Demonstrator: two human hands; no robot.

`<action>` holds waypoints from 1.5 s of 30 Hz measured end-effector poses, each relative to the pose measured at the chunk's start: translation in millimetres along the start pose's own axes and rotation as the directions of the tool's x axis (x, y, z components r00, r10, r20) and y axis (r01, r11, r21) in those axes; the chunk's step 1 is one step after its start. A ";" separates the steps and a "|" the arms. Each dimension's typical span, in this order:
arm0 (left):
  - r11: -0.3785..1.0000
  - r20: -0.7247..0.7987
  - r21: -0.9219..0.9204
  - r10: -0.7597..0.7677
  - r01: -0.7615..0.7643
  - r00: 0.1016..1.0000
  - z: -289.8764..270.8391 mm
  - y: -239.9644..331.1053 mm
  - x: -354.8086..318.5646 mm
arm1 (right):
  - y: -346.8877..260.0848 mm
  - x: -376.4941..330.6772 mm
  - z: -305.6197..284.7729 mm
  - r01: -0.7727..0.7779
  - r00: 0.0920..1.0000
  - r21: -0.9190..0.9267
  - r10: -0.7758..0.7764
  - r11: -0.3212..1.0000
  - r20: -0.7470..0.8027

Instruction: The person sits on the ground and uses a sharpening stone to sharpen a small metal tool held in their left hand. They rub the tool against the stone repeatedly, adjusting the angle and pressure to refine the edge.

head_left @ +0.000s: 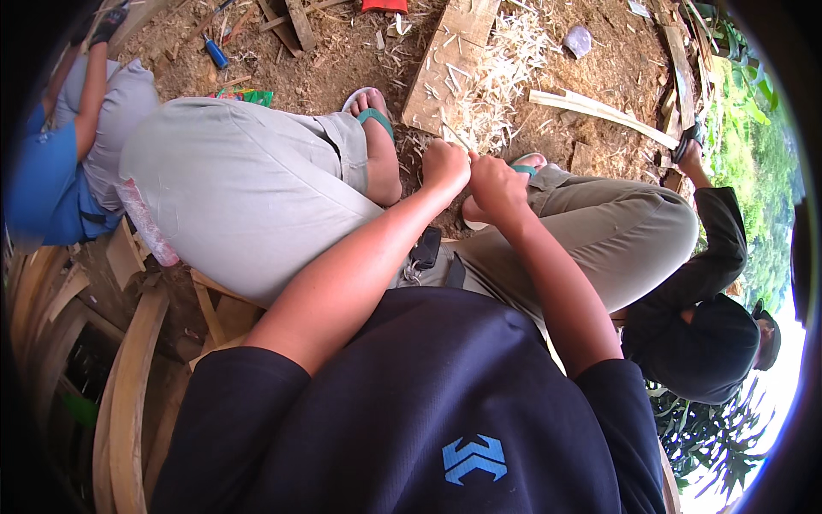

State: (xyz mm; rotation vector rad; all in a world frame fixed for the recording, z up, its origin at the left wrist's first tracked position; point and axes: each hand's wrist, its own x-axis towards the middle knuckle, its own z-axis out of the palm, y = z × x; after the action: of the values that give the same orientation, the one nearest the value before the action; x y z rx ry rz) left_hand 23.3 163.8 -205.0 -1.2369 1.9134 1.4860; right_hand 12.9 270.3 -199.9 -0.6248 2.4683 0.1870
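Note:
My left hand [447,166] and my right hand [498,187] meet in front of me between my knees, both closed, with their fingertips side by side. A thin pale wooden strip [455,135] juts away from the spot where they meet, and my right fingers seem to pinch it. Whatever my left fingers grip is hidden by the fist. Just beyond the hands lies a wide wooden plank [441,73], partly strewn with slivers. Pale wood shavings [505,77] are heaped along its right side.
A person in blue [51,176] sits at left. Another person in dark clothes [693,351], at right, has a gloved hand by a long curved wooden strip [599,111]. A blue-handled tool [215,53] lies on the dirt. Curved timbers [128,403] stand at lower left.

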 end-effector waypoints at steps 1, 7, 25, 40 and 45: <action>1.000 0.034 -0.016 -0.009 0.009 0.999 -3.9 4.2 -1.8 | -3.0 -0.6 -6.0 -0.058 0.997 0.030 0.057 0.998 0.047; 0.998 0.010 -0.066 0.014 -0.014 1.000 14.5 -25.4 24.9 | 2.4 36.3 31.6 -0.029 0.999 0.057 0.030 0.998 -0.016; 0.998 -0.042 -0.017 0.059 -0.060 0.997 6.1 -8.8 8.7 | 12.4 23.9 22.5 0.098 0.995 0.144 -0.092 0.985 -0.047; 0.998 -0.059 -0.003 0.059 -0.059 0.997 13.4 -14.9 14.9 | 21.7 73.3 50.1 -0.134 0.982 0.168 0.107 0.977 0.158; 0.999 -0.100 0.003 0.039 -0.039 0.994 11.2 -21.9 21.8 | 23.8 45.4 -11.2 -0.002 0.997 0.159 -0.011 0.987 0.075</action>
State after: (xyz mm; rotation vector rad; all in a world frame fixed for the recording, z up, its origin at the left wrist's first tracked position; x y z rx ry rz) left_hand 28.2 164.8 -237.4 -1.3030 2.0127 1.4680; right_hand -36.8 270.4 -216.7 -0.5449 2.3805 0.0112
